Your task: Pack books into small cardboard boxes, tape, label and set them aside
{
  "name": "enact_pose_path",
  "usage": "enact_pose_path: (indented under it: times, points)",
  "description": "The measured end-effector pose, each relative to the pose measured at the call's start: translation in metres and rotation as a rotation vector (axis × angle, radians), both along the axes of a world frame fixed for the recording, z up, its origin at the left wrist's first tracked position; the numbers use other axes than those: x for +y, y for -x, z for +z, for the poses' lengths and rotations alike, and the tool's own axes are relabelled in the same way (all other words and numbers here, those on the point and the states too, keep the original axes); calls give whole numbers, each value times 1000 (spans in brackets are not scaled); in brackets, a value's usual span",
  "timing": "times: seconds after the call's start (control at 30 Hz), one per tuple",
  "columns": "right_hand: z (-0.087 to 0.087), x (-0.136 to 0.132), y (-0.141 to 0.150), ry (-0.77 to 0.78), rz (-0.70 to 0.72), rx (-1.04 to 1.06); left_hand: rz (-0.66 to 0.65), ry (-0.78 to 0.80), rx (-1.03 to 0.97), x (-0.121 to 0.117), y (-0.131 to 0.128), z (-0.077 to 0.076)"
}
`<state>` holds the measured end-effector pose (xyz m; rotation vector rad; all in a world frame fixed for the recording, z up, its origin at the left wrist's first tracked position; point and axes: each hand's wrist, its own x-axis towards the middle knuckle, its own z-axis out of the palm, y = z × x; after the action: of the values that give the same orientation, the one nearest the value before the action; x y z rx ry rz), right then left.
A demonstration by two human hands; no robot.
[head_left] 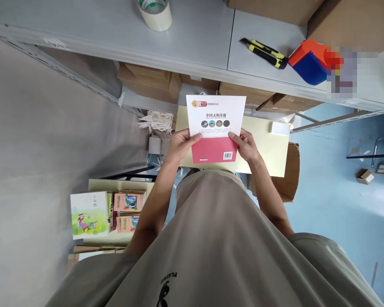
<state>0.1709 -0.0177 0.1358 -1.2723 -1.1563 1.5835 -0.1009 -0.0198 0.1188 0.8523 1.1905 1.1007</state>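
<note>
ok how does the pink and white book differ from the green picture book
The pink-and-white book is held by the left hand and right hand; the green picture book lies untouched at lower left. The pink-and-white book shows round photos and a barcode, the green picture book a drawn figure. Both bear Chinese lettering.

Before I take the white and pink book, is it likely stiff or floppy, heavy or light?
The book shows no clear sag between the left hand and the right hand, so it is probably fairly stiff. Grips at its side edges seem to support it, so it is likely light.
</note>
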Motion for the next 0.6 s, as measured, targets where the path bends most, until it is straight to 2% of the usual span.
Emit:
enact_pose_path:
  times: [0.1,0.17,0.3,0.47,0.6]
  points:
    - [-4,0,-5,2,10,-44,-24,-5,8,1,-3,3]
    - [-3,0,-10,-13,1,-56,-88,-24,32,2,1,5]
    - [7,1,-27,-115,4,-55,-201,-211,235,7,16,16]
    - [22,1,-43,-249,104,-188,-148,-537,477,12,26,30]
    - [28,-3,-45,-268,89,-214,-120,-579,532,11,23,32]
